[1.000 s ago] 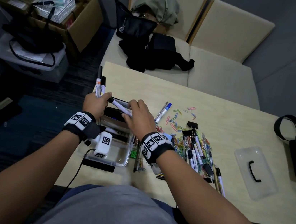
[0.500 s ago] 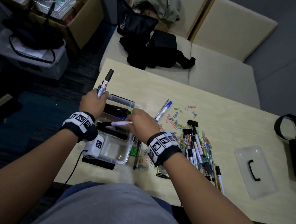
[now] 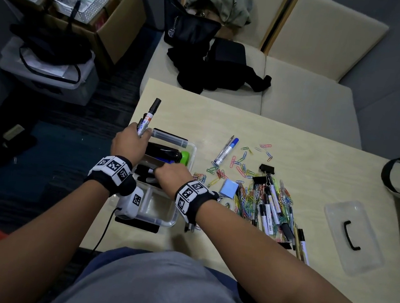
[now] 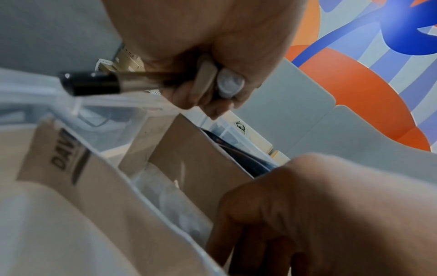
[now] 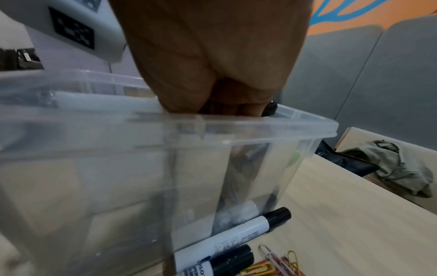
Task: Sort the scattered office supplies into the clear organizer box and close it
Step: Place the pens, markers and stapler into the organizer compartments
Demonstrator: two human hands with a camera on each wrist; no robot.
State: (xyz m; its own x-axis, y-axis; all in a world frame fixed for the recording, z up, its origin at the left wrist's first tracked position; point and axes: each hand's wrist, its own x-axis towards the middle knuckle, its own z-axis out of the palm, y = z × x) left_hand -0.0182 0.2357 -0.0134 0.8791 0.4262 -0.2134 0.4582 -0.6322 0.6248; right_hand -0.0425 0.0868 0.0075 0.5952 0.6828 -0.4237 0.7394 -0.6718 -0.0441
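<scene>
Right hand [image 3: 172, 173] dips into the clear organizer box [image 3: 159, 218] at the worktop's near-left, fingers curled on a white marker [image 3: 150, 171]; lay it flat along its slot. Just beyond, left hand [image 3: 130, 142] grips smooth cylindrical markers [image 3: 148, 118], upright. Glossy paper clips [image 3: 246, 198] sprawl right, hard lid [image 3: 353, 235] further right.

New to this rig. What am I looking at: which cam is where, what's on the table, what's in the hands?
No robot here: a person wears one camera on the head and one on each wrist. The head view looks down on a table. The left hand grips markers above the clear organizer box; the left wrist view shows that grip close up. The right hand reaches into the box at a white marker; its fingers are hidden, so whether it holds anything is unclear. Scattered paper clips, more markers, a blue pad and the box lid lie to the right.
</scene>
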